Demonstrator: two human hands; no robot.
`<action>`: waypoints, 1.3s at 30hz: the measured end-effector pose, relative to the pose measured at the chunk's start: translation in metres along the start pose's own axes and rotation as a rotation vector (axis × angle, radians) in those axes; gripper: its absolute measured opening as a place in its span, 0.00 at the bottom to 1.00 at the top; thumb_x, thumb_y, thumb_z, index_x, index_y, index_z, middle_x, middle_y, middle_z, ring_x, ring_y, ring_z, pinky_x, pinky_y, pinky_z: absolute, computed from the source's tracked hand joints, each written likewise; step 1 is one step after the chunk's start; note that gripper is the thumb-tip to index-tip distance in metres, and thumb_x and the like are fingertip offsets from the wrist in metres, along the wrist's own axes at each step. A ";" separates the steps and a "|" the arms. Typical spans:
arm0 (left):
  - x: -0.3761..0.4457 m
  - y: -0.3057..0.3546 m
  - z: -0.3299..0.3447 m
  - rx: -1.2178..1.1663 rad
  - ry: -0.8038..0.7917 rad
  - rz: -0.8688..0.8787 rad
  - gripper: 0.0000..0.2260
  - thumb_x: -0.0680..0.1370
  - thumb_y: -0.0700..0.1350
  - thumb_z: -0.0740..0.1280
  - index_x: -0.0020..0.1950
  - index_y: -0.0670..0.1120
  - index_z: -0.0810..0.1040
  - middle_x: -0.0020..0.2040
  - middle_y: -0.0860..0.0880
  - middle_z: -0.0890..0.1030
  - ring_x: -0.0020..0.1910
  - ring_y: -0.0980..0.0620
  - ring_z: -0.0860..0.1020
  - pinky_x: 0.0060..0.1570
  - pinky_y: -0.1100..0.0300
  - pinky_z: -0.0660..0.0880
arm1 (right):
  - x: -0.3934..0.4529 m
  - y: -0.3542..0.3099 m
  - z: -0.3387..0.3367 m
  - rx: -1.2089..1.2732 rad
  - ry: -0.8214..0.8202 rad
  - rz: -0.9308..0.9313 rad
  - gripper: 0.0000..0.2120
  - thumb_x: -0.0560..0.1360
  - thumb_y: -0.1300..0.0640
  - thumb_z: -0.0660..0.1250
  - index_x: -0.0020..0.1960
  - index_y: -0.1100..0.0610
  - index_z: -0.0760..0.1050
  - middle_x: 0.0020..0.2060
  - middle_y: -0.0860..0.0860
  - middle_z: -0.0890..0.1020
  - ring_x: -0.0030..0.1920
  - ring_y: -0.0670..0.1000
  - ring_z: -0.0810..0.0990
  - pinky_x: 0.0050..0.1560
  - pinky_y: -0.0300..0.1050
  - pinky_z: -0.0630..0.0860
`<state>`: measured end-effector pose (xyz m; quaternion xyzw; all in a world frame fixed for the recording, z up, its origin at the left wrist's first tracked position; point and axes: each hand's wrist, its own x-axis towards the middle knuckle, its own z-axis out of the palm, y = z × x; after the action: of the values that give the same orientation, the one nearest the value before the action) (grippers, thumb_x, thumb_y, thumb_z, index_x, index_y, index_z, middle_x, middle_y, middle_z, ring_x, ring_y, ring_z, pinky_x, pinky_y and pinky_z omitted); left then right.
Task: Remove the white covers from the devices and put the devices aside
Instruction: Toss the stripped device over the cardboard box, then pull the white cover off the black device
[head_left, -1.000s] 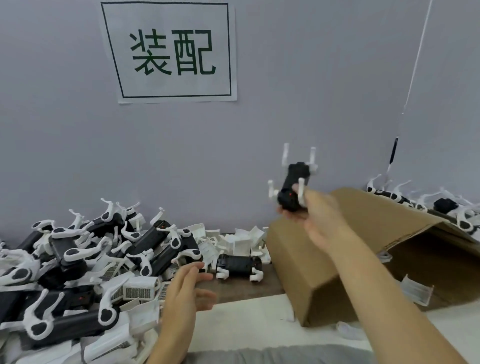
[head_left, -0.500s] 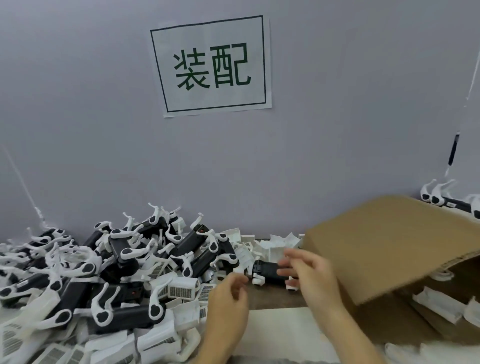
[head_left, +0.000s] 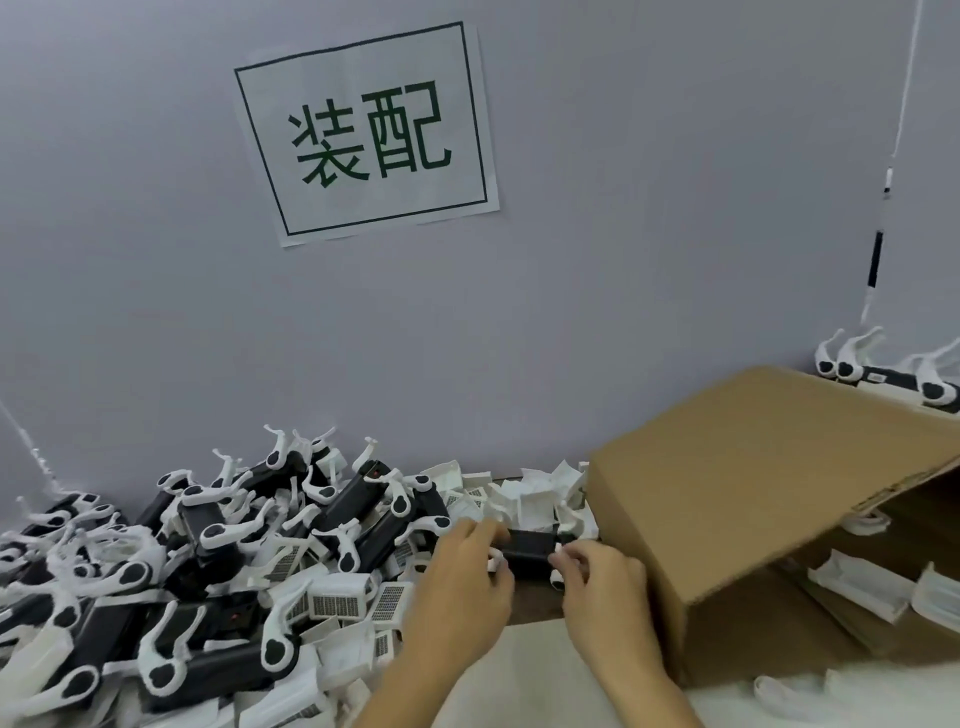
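A pale grey wall (head_left: 597, 260) is filling the view beyond the hands, evenly lit. A white paper sign (head_left: 366, 135) with green characters is hanging above them, and a thin white cord (head_left: 883, 192) is dangling up to their right.

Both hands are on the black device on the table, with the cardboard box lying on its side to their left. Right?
Not quite. The head view shows the cardboard box on the hands' right, not left. The rest holds: the left hand and right hand are both on the black device on the table.
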<state>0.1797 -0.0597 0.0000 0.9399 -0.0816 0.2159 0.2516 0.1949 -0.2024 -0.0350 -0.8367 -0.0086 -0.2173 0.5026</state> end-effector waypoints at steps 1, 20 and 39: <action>-0.003 0.006 0.000 -0.076 0.109 -0.015 0.11 0.80 0.41 0.64 0.62 0.52 0.75 0.57 0.59 0.73 0.59 0.59 0.71 0.56 0.64 0.70 | 0.001 -0.003 -0.001 0.011 0.043 -0.026 0.14 0.80 0.58 0.67 0.35 0.56 0.78 0.29 0.48 0.80 0.33 0.48 0.78 0.35 0.42 0.71; -0.023 0.000 -0.010 -1.224 0.119 -0.578 0.28 0.68 0.67 0.72 0.53 0.44 0.86 0.52 0.46 0.87 0.55 0.45 0.83 0.61 0.46 0.74 | 0.007 -0.076 -0.025 0.833 -0.393 0.409 0.15 0.82 0.61 0.62 0.37 0.62 0.75 0.20 0.50 0.66 0.18 0.45 0.58 0.18 0.35 0.55; -0.012 -0.021 0.005 -1.517 0.341 -0.726 0.09 0.83 0.41 0.62 0.57 0.45 0.81 0.51 0.42 0.86 0.48 0.43 0.85 0.42 0.54 0.80 | -0.029 -0.038 0.035 0.043 -0.364 -0.137 0.35 0.72 0.40 0.70 0.75 0.47 0.64 0.65 0.39 0.73 0.68 0.40 0.69 0.68 0.40 0.68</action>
<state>0.1762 -0.0434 -0.0183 0.4400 0.1410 0.1475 0.8745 0.1719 -0.1478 -0.0282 -0.8486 -0.1610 -0.0959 0.4947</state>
